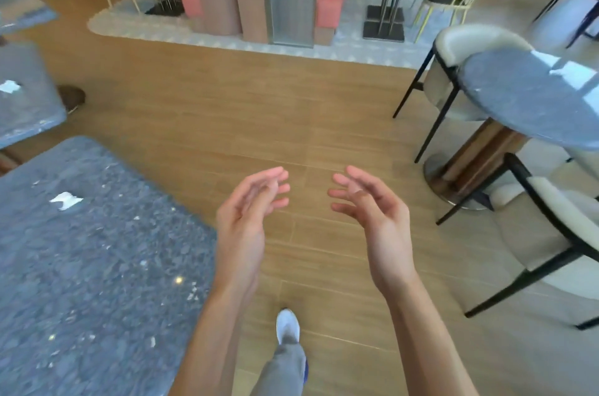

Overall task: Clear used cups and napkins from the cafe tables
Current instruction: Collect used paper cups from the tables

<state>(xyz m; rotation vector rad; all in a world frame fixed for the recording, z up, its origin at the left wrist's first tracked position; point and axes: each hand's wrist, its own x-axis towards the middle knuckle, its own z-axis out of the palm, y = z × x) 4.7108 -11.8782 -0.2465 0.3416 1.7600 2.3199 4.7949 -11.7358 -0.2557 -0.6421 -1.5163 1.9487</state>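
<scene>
My left hand [248, 217] and my right hand [372, 210] hover side by side over the wooden floor, palms turned toward each other, fingers relaxed and holding nothing. A crumpled white napkin [66, 200] lies on the grey stone table [97, 282] to my left, about an arm's length from my left hand. Another white napkin [9, 86] sits on a second grey table [29, 116] further back on the left. A pale patch [565, 72] shows on the round dark table [525, 103] at the right; I cannot tell whether it is a napkin or a reflection. No cups are in view.
Two cream chairs with black legs [453, 71] [557, 233] flank the round table. My foot in a white shoe [287, 326] stands on the wooden floor [291, 110]. A raised platform with planters [249, 0], a metal column, tables and wire chairs lies ahead.
</scene>
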